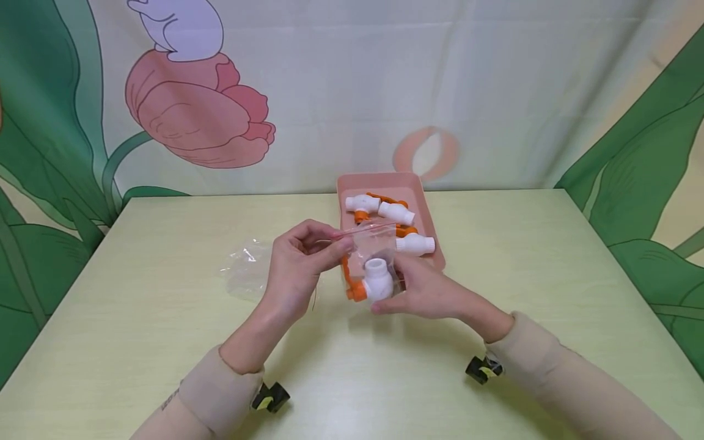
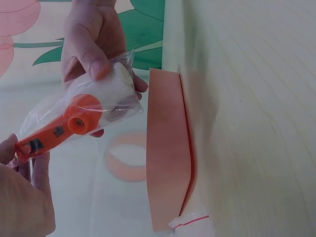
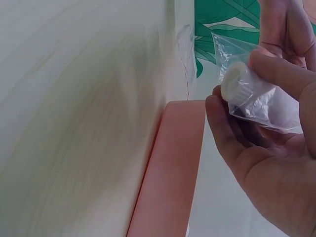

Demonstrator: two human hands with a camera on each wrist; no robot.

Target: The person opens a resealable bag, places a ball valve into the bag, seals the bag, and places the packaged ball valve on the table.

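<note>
A white plastic ball valve [image 1: 378,282] with an orange lever handle [image 2: 84,112] sits inside a clear zip bag [image 1: 370,243]. At the bag's red-lined top edge, my left hand [image 1: 297,263] pinches the plastic between thumb and fingers. My right hand [image 1: 429,288] grips the valve's white body through the bag, thumb on one side and fingers on the other, as the right wrist view shows. The valve is held in the air in front of the pink tray [image 1: 379,178]. In the head view, part of the valve's right side is hidden behind my right hand.
In the tray lie several more white valves [image 1: 416,244] with orange handles. Another clear bag [image 1: 247,270] lies on the pale table [image 1: 165,287], left of the tray and partly behind my left hand. A printed curtain [image 1: 330,98] hangs behind the table's far edge.
</note>
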